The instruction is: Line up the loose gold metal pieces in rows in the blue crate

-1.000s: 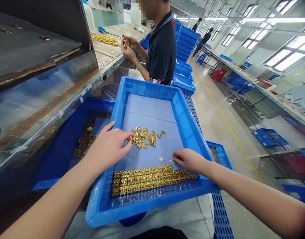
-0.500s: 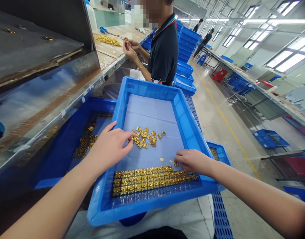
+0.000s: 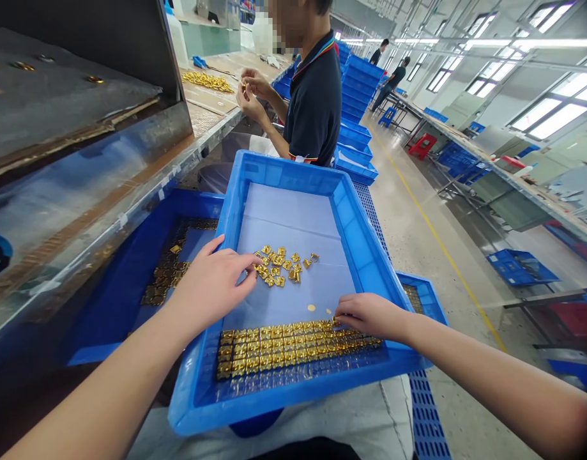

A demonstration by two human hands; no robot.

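A blue plastic tray (image 3: pixel 293 167) lined with pale paper is in front of me. Near its close end, small gold-coloured metal pieces (image 3: pixel 278 338) stand in tight rows. My right hand (image 3: pixel 370 314) is at the right end of the top row, fingertips pinched on one gold-coloured metal piece (image 3: pixel 336 321), mostly covered by the fingers. My left hand (image 3: pixel 219 278) reaches over the tray's left wall, fingers bent at the left edge of a loose pile of the same pieces (image 3: pixel 276 260). A gold glint shows between its thumb and fingers, but what they hold is unclear.
Below on the left, a second blue tray (image 3: pixel 101 319) holds more gold pieces. A workbench (image 3: pixel 211 131) runs along the left, where a co-worker (image 3: pixel 315 102) handles something small beside a gold heap (image 3: pixel 207 81). Blue crates (image 3: pixel 363 83) are stacked behind, beside an aisle.
My right hand has shifted slightly left and down, bringing its gold piece against the end of the top row. My left hand stays in place.
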